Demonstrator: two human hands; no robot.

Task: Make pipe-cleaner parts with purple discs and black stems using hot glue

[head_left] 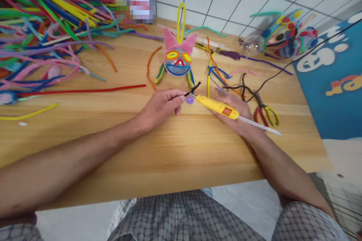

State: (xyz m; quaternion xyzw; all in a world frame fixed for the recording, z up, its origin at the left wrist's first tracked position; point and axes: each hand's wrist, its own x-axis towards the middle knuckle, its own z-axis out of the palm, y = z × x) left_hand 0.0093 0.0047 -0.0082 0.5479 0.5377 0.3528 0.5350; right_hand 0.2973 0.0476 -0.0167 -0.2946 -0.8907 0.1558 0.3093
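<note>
My left hand (161, 107) rests on the wooden table (175, 150) and pinches a short black pipe cleaner (193, 89) between thumb and fingers. My right hand (236, 115) grips a yellow glue gun (216, 106) with a clear glue stick (261, 125) poking out behind; its nozzle points at the black piece. A small purple disc (189, 100) lies under the nozzle tip. Just beyond stands a round blue craft face (178, 62) with pink ears, a yellow loop and pipe cleaner legs.
A big heap of coloured pipe cleaners (42, 19) fills the left back of the table. Red and yellow scissors (264, 111) lie right of my right hand. Loose pipe cleaner scraps (223, 71), a clear ball (252, 44) and another colourful craft (285, 34) sit at the back right.
</note>
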